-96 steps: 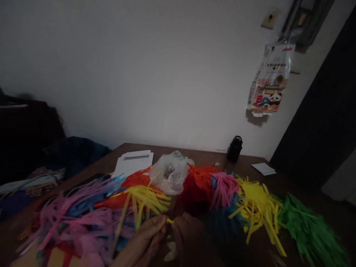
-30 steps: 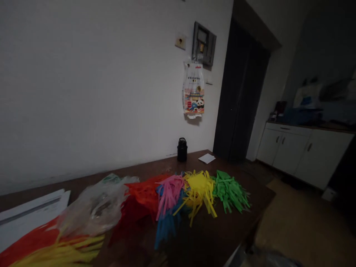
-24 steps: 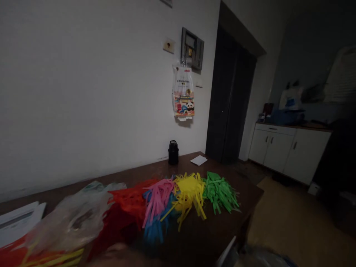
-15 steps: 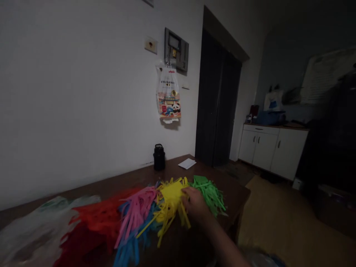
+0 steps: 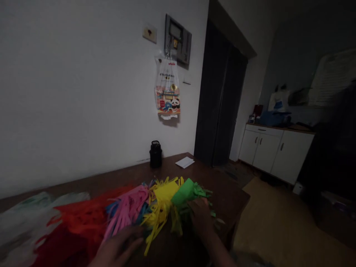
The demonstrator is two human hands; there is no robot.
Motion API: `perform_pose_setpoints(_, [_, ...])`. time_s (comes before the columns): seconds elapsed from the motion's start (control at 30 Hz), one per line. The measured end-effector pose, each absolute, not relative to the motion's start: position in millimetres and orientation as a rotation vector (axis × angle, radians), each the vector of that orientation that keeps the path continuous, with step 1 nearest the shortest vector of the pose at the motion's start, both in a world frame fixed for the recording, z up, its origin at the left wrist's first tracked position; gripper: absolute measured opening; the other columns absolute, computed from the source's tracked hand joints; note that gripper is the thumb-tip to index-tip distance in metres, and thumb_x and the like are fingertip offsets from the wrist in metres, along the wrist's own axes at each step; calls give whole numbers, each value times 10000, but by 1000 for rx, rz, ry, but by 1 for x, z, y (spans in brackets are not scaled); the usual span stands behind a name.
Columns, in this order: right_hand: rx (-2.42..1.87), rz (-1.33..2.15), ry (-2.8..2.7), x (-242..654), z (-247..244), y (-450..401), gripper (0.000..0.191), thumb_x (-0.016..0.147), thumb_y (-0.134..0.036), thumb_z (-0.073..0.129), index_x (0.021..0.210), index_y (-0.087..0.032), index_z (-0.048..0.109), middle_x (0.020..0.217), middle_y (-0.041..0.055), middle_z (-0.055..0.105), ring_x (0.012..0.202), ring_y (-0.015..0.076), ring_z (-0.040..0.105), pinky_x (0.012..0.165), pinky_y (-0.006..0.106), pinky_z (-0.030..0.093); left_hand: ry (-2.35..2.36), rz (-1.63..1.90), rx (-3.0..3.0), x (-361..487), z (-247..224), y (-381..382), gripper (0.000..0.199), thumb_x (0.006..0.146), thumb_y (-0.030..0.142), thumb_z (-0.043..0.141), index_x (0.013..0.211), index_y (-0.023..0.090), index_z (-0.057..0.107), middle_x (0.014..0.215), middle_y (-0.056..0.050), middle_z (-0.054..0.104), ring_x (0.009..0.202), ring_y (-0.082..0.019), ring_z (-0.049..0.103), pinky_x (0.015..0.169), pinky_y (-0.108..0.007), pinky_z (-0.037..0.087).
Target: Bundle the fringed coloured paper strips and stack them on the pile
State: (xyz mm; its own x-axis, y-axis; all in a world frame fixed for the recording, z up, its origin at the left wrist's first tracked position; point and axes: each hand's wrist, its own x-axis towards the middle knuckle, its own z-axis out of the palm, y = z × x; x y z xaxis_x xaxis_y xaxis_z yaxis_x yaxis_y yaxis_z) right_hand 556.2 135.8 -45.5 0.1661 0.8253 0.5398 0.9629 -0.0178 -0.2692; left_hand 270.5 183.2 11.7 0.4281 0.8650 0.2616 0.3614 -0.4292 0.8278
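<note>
My right hand [image 5: 200, 216] is on the green fringed paper [image 5: 185, 193], its fingers closed at the lower edge. Beside it lies the yellow fringed paper [image 5: 166, 191], partly overlapped by the green. My left hand [image 5: 122, 244], fingers apart and with nothing in it, is over the table's near side, close to the pink strips [image 5: 129, 204]. Some blue strips [image 5: 111, 210] show beneath the pink. Further left are the bright red fringed paper [image 5: 83, 215] and a dark red one [image 5: 59, 246].
A black bottle [image 5: 155, 154] and a white folded paper [image 5: 185, 162] stand and lie at the back of the brown table [image 5: 219, 181]. A crumpled plastic bag [image 5: 30, 218] lies at left. White cabinets [image 5: 269, 150] stand at right.
My right hand has gone from the yellow paper to the green one, whose top now lies over the yellow's edge. My left hand has come into view from below. The view has shifted slightly.
</note>
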Motion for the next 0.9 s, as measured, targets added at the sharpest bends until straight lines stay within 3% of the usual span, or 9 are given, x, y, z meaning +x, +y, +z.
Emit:
perform_pose_setpoints(0.1, [-1689, -341, -1747, 540, -70, 121, 520, 745, 14, 525, 1186, -232, 648, 1054, 59, 706, 1027, 234, 623, 1051, 471, 336, 820, 823, 1625, 325, 0, 185, 375, 553, 511, 823, 849, 284, 786, 969, -24, 795, 984, -318, 668, 909, -368, 505])
perform_pose_setpoints(0.27, [-1468, -371, -1687, 532, -85, 106, 408, 801, -31, 525, 1146, -219, 635, 974, 49, 699, 930, 225, 639, 970, 454, 409, 794, 808, 1391, 378, -21, 178, 381, 579, 570, 783, 631, 200, 706, 633, -9, 707, 671, -212, 637, 700, -310, 514])
perform_pose_setpoints(0.47, [-1508, -387, -1609, 544, -47, 71, 468, 852, -338, 666, 1295, -250, 546, 1178, 99, 626, 1078, 295, 584, 888, 455, 474, 724, 732, 1197, 376, -32, 168, 427, 626, 579, 772, 727, 172, 692, 691, -27, 712, 621, -185, 641, 604, -289, 495])
perform_pose_setpoints(0.57, [-1420, -506, -1547, 544, -21, 56, 271, 934, -219, 523, 1197, -249, 580, 1024, 82, 650, 948, 254, 608, 822, 422, 470, 723, 727, 1162, 375, -33, 168, 409, 656, 563, 767, 745, 172, 684, 684, -24, 702, 634, -185, 648, 617, -291, 499])
perform_pose_setpoints(0.63, [-1353, -547, -1661, 536, -8, 54, 248, 944, -161, 480, 1154, -233, 589, 935, 67, 658, 867, 232, 610, 802, 406, 454, 733, 738, 1163, 375, -35, 169, 411, 665, 568, 760, 746, 174, 675, 670, -13, 685, 650, -185, 645, 623, -288, 496])
perform_pose_setpoints(0.77, [-1421, -532, -1892, 516, -2, 66, 204, 945, -232, 523, 1132, -193, 593, 970, 92, 676, 863, 260, 607, 821, 437, 425, 770, 770, 1221, 375, -39, 173, 451, 596, 588, 797, 660, 169, 644, 615, 15, 629, 615, -159, 590, 585, -257, 457])
perform_pose_setpoints(0.9, [-1537, -446, -1850, 512, -18, 80, 111, 933, -153, 521, 947, -214, 613, 859, 56, 657, 795, 238, 591, 787, 411, 421, 789, 776, 1302, 371, -41, 175, 450, 582, 584, 802, 619, 166, 641, 602, 17, 610, 630, -164, 571, 584, -256, 440])
